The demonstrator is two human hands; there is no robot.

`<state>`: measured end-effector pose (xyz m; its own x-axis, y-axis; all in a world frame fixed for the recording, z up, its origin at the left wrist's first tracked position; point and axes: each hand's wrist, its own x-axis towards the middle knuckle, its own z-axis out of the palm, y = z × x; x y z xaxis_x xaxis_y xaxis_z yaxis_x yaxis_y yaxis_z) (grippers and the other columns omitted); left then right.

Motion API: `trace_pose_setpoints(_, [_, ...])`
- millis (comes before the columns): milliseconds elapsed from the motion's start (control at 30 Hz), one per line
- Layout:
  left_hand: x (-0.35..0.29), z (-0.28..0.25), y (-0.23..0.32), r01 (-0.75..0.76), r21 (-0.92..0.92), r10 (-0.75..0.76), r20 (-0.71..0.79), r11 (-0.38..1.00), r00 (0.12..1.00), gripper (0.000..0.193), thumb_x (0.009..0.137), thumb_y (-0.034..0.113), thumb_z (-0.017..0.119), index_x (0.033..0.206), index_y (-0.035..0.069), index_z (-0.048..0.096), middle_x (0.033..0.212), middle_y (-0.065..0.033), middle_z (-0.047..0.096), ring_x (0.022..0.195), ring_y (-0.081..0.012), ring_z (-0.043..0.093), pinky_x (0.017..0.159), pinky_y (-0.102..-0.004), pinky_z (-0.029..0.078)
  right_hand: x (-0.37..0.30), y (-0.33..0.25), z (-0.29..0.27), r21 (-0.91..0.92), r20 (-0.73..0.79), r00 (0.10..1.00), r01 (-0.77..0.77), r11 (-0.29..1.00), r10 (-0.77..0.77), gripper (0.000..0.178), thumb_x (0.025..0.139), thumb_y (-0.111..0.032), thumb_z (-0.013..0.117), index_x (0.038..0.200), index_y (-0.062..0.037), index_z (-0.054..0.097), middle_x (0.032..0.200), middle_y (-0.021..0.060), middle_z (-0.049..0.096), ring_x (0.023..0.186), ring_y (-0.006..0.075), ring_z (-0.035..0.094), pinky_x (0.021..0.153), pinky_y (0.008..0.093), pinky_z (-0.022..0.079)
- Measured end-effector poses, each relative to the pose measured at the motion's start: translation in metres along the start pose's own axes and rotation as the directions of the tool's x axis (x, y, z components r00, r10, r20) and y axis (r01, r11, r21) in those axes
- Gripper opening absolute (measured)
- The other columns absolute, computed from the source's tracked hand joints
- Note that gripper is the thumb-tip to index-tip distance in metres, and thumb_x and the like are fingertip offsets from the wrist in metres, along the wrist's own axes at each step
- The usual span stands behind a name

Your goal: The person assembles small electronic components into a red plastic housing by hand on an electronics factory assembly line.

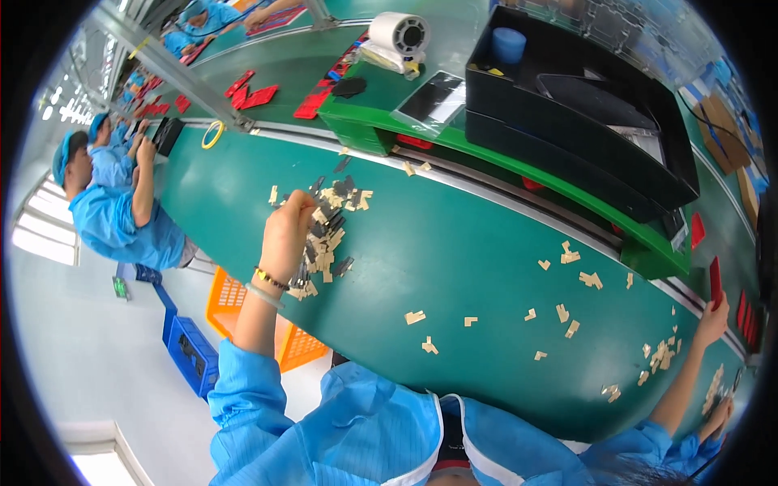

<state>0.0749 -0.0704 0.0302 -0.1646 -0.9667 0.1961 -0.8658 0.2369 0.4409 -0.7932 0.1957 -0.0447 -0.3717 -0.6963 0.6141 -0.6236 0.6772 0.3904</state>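
Observation:
My left hand [288, 231] is over a loose pile of small beige and dark grey pieces [327, 243] on the green work table [389, 243]. Its fingers are pinched together; whatever may be between them is too small to make out. Out to the far right, my right hand [713, 322] grips a thin red flat panel [715, 282], held upright near the table's far edge. Small beige L-shaped pieces [592, 279] lie scattered between my hands. Another cluster of beige pieces [662, 355] sits close to my right forearm.
A green shelf [356, 130] carries a large black bin [559, 146], a bagged dark flat panel [433, 99] and a white roll [397, 34]. Red parts [259, 97] lie on the belt behind. A yellow tape ring [212, 135], orange basket [301, 348] and co-workers [121, 194] are leftward.

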Motion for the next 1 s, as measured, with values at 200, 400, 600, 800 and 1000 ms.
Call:
trace_pose_setpoints(200, [0.001, 0.028, 0.073, 0.321, -0.672, -0.028, 0.408, 0.667, 0.913, 0.009, 0.095, 0.006, 0.054, 0.101, 0.001, 0.058, 0.075, -0.0042, 0.065, 0.051, -0.0050, 0.052, 0.045, -0.0171, 0.039, -0.067, -0.210, -0.263, 0.699, -0.522, 0.830, 0.284, 0.657, 0.197, 0.016, 0.084, 0.004, 0.063, 0.098, -0.0010, 0.066, 0.082, 0.0076, 0.060, 0.072, 0.0204, 0.057, 0.061, 0.0303, 0.046])
trace_pose_setpoints(400, [-0.010, 0.086, 0.121, 0.353, -0.885, 0.320, 0.444, 0.304, 0.837, 0.013, 0.097, 0.012, 0.056, 0.103, 0.000, 0.055, 0.075, -0.0036, 0.064, 0.056, -0.0051, 0.054, 0.045, -0.0169, 0.040, -0.103, -0.379, -0.387, 0.801, -0.422, 0.625, 0.596, 0.053, -0.656, 0.035, 0.075, -0.020, 0.070, 0.106, -0.0055, 0.065, 0.090, 0.0010, 0.061, 0.069, 0.0144, 0.060, 0.059, 0.0284, 0.044])
trace_pose_setpoints(600, [-0.017, 0.092, 0.117, 0.385, -0.817, 0.403, 0.554, 0.429, 0.728, 0.011, 0.097, 0.006, 0.054, 0.102, -0.003, 0.058, 0.083, -0.0075, 0.067, 0.065, -0.0075, 0.060, 0.055, -0.0185, 0.048, -0.090, -0.410, -0.398, 0.925, -0.348, 0.860, 0.380, 0.013, -0.374, 0.034, 0.074, -0.017, 0.075, 0.106, -0.0070, 0.067, 0.089, 0.0059, 0.064, 0.074, 0.0200, 0.065, 0.061, 0.0310, 0.053])
trace_pose_setpoints(800, [-0.018, 0.086, 0.108, 0.497, -0.846, 0.559, 0.512, 0.195, 0.653, 0.014, 0.096, 0.005, 0.055, 0.103, -0.005, 0.061, 0.084, -0.0080, 0.067, 0.068, -0.0094, 0.062, 0.060, -0.0199, 0.050, -0.080, -0.432, -0.397, 0.970, -0.219, 0.927, 0.241, 0.037, -0.303, 0.022, 0.079, -0.006, 0.071, 0.101, -0.0019, 0.068, 0.099, 0.0090, 0.067, 0.071, 0.0198, 0.066, 0.062, 0.0300, 0.054])
trace_pose_setpoints(1000, [-0.025, 0.097, 0.112, -0.267, -0.828, 0.592, 0.094, 0.493, 0.801, 0.017, 0.094, 0.016, 0.063, 0.107, 0.007, 0.067, 0.103, -0.0078, 0.068, 0.096, -0.0186, 0.062, 0.082, -0.0284, 0.050, -0.082, -0.424, -0.384, 0.770, 0.303, 0.817, -0.513, -0.379, -0.490, 0.015, 0.091, -0.011, 0.064, 0.103, -0.0046, 0.069, 0.103, 0.0089, 0.069, 0.076, 0.0200, 0.067, 0.065, 0.0277, 0.055])
